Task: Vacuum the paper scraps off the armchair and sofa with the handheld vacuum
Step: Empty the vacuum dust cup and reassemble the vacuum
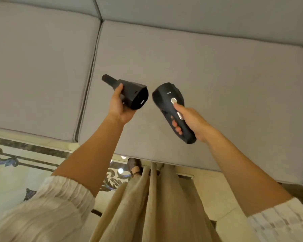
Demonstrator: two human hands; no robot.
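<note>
The black handheld vacuum is in two pieces above the grey sofa seat cushion [208, 70]. My left hand [120, 106] grips the nozzle section [129, 92] from below, with its narrow tip pointing up-left and its open round end facing right. My right hand [191, 119] holds the motor body [170, 103] by the handle, fingers curled round it and the thumb tip at the silver round button. A small gap separates the two pieces. No paper scraps show on the cushions in view.
A second grey seat cushion [38, 70] lies to the left, split from the first by a seam. Backrest cushions run along the top. Patterned marble floor [16, 165], my beige skirt and one shoe [134, 165] are below the sofa's front edge.
</note>
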